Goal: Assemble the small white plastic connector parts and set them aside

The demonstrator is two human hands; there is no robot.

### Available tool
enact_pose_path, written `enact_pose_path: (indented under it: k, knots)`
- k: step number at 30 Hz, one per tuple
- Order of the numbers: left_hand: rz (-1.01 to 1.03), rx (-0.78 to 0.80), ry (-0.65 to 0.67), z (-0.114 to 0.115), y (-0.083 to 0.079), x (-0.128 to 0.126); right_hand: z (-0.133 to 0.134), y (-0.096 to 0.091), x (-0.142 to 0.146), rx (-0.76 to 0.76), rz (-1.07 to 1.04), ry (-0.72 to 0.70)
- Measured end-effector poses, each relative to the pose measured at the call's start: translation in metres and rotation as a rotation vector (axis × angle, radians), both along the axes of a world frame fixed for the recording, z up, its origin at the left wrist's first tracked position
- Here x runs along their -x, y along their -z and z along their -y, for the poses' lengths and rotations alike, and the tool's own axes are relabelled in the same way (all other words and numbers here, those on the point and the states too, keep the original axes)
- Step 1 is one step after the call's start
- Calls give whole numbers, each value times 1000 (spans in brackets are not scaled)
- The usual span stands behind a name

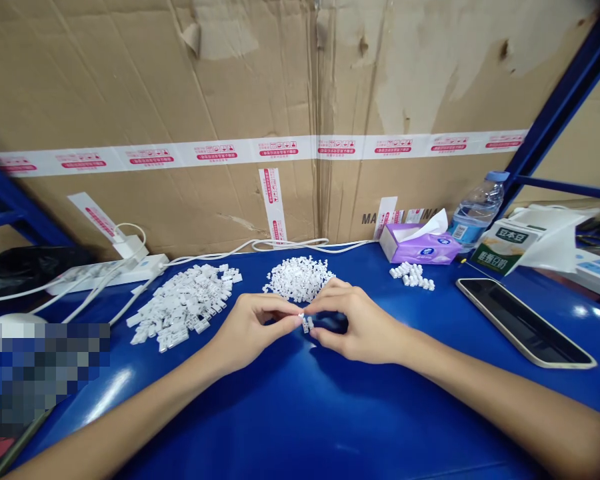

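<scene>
Near the middle of the blue table, my left hand [260, 328] and my right hand [363, 323] meet at the fingertips. Both pinch a small white plastic connector piece [306, 325], and its fine detail is too small to make out. Just behind my hands lies a heap of tiny white plastic parts [300, 277], partly covered by my right fingers. Left of my left hand spreads a pile of larger white plastic connector pieces [185, 303]. A small group of white pieces [413, 275] lies at the back right, in front of the tissue pack.
A purple tissue pack [420, 245], a water bottle [480, 207] and a drink carton [510, 240] stand at the back right. A phone [527, 323] lies at the right. White cables [250, 248] and a power strip [145, 270] run along the cardboard backing [205, 200].
</scene>
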State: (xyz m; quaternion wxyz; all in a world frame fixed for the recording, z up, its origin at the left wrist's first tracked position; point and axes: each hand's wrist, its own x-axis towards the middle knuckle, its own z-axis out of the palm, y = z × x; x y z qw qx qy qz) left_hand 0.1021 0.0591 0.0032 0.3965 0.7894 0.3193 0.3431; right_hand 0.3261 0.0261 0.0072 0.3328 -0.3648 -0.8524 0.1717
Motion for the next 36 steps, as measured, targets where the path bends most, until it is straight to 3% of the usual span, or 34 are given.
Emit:
enact_pose_path:
  k: [5,12,36]
  knots:
    - [-123,-45,-3,-1,-5,4,-7,5,-5,42,173,51]
    - [-296,-175,-41,3,-6,0,-8,12,-3,39,163,54]
    - [-324,-136,-52,0,-6,-8,-6,12,-2,87,124,74]
